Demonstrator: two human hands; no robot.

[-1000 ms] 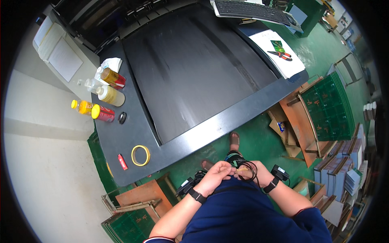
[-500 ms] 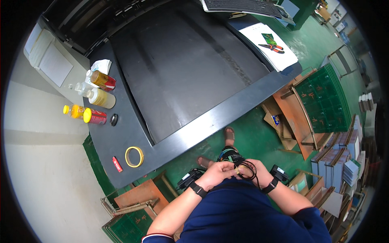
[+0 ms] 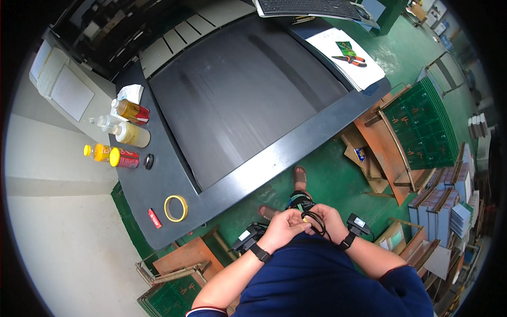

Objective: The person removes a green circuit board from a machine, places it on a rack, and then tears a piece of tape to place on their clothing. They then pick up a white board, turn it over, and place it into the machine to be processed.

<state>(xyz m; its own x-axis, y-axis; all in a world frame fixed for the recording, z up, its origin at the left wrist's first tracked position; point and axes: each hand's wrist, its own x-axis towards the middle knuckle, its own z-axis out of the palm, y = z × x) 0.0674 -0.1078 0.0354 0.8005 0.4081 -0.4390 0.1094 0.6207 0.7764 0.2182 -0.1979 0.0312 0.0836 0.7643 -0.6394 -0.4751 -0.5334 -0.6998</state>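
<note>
Close in front of my body, both hands hold a looped black cable [image 3: 320,228]. My left hand [image 3: 285,228] pinches part of it between thumb and fingers, where a small yellowish bit shows at the tips. My right hand [image 3: 329,221] is curled around the loops from the other side. What lies inside the fingers is partly hidden. Each wrist wears a black strap, with a black boxy device [image 3: 359,224] by the right one and another black device [image 3: 249,235] by the left.
Ahead stands a large machine table with a black bed [image 3: 248,95]. On its left ledge are several bottles [image 3: 132,134], a tape roll [image 3: 176,208] and a red cutter-like item [image 3: 155,218]. Orange-handled pliers [image 3: 353,61] lie on papers at right. Green panels [image 3: 422,127] lean on a cart.
Pale slatted plates now show at the bed's far end, and the bed's surface marks have shifted. The cable loops sit slightly differently in my hands, which have stayed nearly in place.
</note>
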